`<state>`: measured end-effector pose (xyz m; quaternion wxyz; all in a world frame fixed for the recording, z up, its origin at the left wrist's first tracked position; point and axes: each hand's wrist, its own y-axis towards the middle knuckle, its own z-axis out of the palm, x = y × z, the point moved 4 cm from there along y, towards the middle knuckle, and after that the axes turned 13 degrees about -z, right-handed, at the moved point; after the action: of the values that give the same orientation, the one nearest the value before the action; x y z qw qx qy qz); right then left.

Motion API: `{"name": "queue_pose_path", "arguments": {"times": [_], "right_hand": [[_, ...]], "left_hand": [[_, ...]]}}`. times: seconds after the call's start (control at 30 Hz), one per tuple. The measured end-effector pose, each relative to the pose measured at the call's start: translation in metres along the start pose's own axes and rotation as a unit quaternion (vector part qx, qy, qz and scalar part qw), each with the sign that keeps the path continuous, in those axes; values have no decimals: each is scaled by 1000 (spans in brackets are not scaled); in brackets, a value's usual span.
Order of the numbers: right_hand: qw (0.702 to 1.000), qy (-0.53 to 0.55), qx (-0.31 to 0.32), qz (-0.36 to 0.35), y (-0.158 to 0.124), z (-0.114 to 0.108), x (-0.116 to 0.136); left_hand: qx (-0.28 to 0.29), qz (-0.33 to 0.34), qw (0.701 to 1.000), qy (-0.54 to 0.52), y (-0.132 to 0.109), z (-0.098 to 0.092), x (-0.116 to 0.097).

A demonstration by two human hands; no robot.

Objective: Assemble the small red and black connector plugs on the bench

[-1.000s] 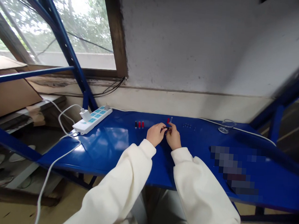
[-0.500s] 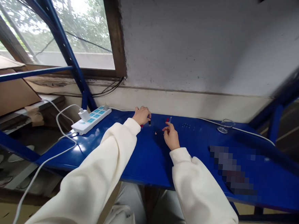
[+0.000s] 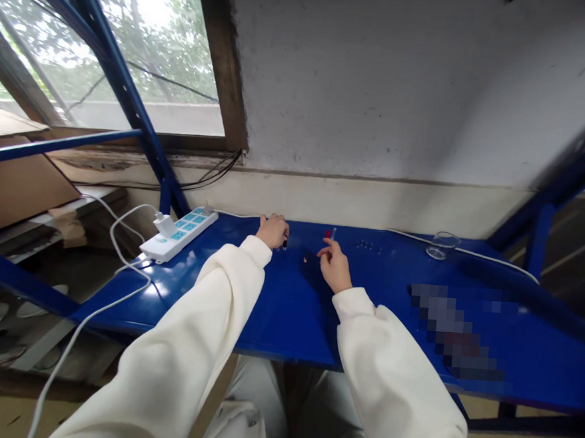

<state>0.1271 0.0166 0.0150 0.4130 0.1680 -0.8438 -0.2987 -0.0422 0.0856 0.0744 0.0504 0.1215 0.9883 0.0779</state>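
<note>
Pinching one small black tube (image 3: 285,243) in the left hand (image 3: 271,231), toward the back of one blue table (image 3: 286,312).
At the table's right, one long masked thing (image 3: 455,334), impossible to name under the pixel blocks; at the left end, one white power strip (image 3: 180,236) with one white adapter (image 3: 164,223) on it. Holding the right hand (image 3: 336,267) with fingers apart, nothing seen in them. Near the back right, one clear round container (image 3: 436,253), faint in outline. Just beyond the right fingers, one clear tube (image 3: 333,233) beside one red piece (image 3: 327,234), both partly hard to make out. Covering the black tube's top with the left fingertips, and hiding the surface beneath that palm. Farther right, several tiny clear bits (image 3: 365,245), too small for a sure count; between the hands, one pale bit (image 3: 305,260).
</note>
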Motion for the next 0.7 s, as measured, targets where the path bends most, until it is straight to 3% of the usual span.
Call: {"name": "queue_pose_path", "arguments": {"times": [0.53,0.7], "right_hand": [[999,-34,-17,13,1,-3,-5],[997,-58,-32,49,1,-10,-4]], "left_hand": [[20,-8,1000,16,0,3,4],[10,-2,1000,-1,-1,-3,1]]}}
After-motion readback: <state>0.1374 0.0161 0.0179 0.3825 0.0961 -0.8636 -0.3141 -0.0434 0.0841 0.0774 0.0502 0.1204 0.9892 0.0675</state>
